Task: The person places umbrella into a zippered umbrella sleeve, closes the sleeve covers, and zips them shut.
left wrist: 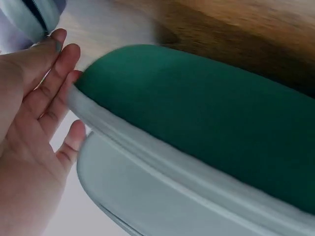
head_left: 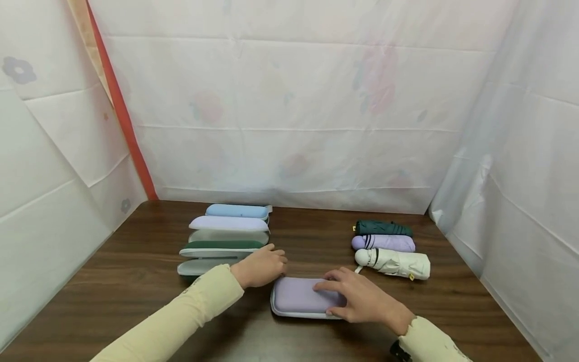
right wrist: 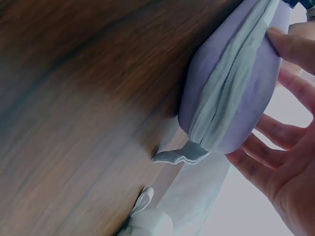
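A light purple zippered hard case (head_left: 296,295) lies on the table in front, lid down, with a pale grey zipper band around it. My right hand (head_left: 359,297) grips its right end, thumb at the near edge and fingers over the top and far side. In the right wrist view a grey fabric tab (right wrist: 182,154) sticks out from the case's end. My left hand (head_left: 262,265) is at the far left corner of the case. There its thumb and index finger pinch what looks like the small zipper pull (left wrist: 58,46).
Beside my left hand stand an open green case (head_left: 221,245), an open lavender case (head_left: 228,223) and a blue case (head_left: 236,210). On the right lie dark green (head_left: 382,228), lavender (head_left: 389,243) and white (head_left: 400,263) folded umbrellas. White sheeting (head_left: 289,125) surrounds the wooden table (head_left: 312,236).
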### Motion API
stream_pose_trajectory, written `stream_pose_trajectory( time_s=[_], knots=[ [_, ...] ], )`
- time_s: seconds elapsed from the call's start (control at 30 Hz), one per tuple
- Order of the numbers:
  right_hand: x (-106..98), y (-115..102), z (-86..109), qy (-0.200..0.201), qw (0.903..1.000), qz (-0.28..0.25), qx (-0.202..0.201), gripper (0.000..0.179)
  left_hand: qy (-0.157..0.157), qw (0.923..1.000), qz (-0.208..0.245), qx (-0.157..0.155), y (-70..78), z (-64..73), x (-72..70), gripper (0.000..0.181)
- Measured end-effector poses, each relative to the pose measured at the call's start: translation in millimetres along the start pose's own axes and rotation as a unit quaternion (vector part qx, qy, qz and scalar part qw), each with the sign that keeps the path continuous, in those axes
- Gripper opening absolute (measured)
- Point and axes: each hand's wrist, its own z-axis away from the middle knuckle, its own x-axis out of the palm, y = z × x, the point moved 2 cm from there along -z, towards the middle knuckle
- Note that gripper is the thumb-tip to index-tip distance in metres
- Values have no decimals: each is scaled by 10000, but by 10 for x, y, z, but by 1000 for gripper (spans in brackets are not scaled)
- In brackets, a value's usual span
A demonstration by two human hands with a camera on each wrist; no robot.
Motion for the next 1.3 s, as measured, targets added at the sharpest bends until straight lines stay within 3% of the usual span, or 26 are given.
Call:
stream_pose_trajectory(
  time_s=[0.13,0.67,1.3],
  knots=[
    [-29,25,35,47,9999,39,150,45,146,9995,-266,6,-21,46,-16,9],
    [-31,-14,90,358,9968,184,695,44,1051,9940,-317,12,79,188,-62,21],
    [-5,-194,25,604,9898,243,1270,43,828,9957,202,-374,194,316,-7,19]
  ],
)
